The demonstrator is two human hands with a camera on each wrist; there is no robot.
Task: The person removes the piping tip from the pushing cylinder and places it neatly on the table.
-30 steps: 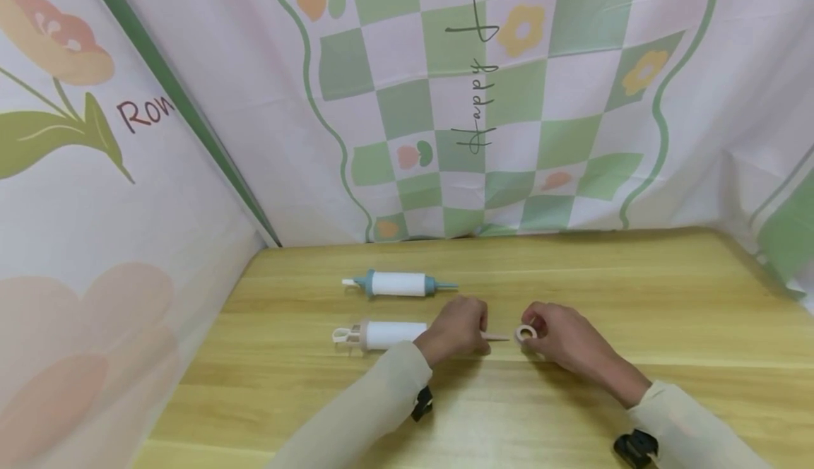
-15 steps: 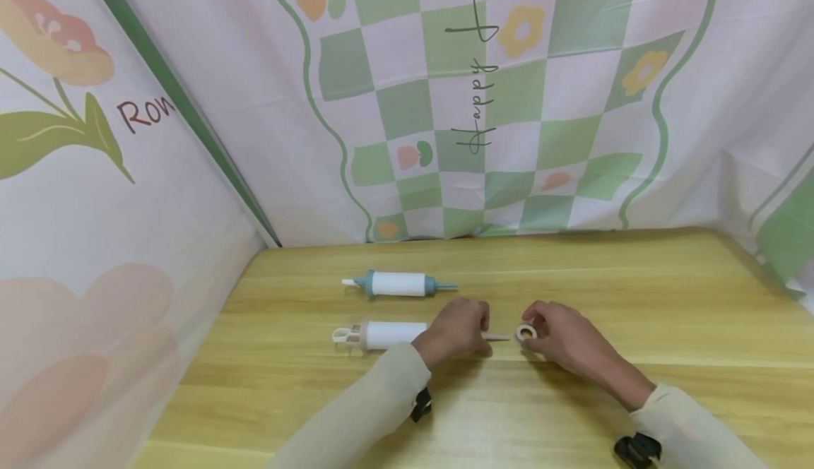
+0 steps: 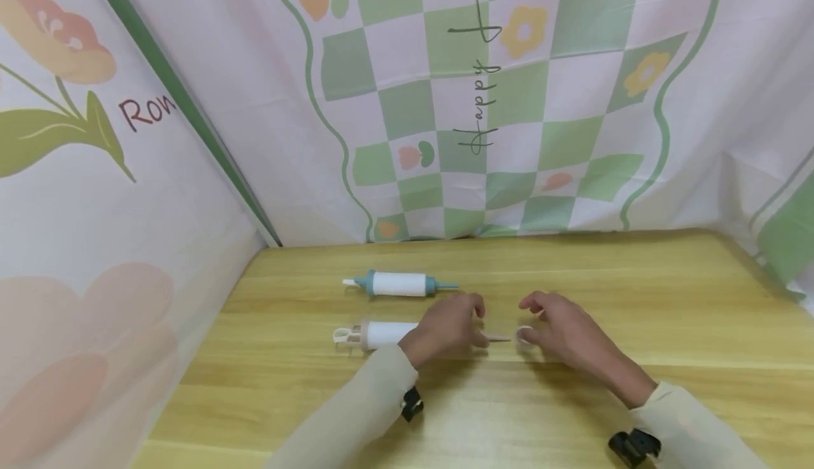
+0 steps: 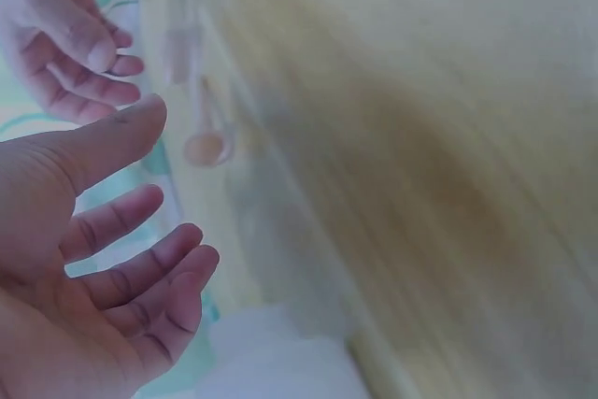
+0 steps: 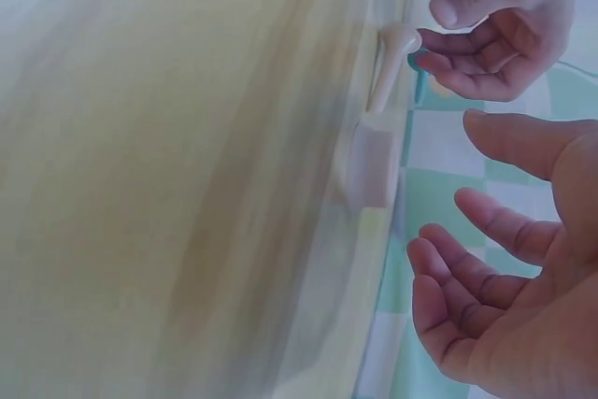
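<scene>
A syringe-like tool with a white barrel [image 3: 386,335] and beige ends lies across the table, its thin beige tip [image 3: 499,338] pointing right. My left hand [image 3: 445,324] is over its right end, which it partly hides. The fingers are relaxed and hold nothing. Just past the tip sits a short beige ring [image 3: 524,336], seen as a small cylinder [image 5: 372,167] in the right wrist view. My right hand [image 3: 562,331] hovers beside the ring, thumb and fingers spread apart around nothing. In the left wrist view, my left palm [image 4: 56,249] is turned sideways with loose fingers.
A second syringe-like tool [image 3: 399,284] with blue ends lies behind, parallel to the beige one. The wooden table [image 3: 509,412] meets a checked cloth [image 3: 515,137] at the back and a flowered cloth [image 3: 159,215] on the left.
Both hands have loosened: my right thumb and fingers have parted from the ring, and my left fingers have parted from the syringe's tip end. Both tools stay in place.
</scene>
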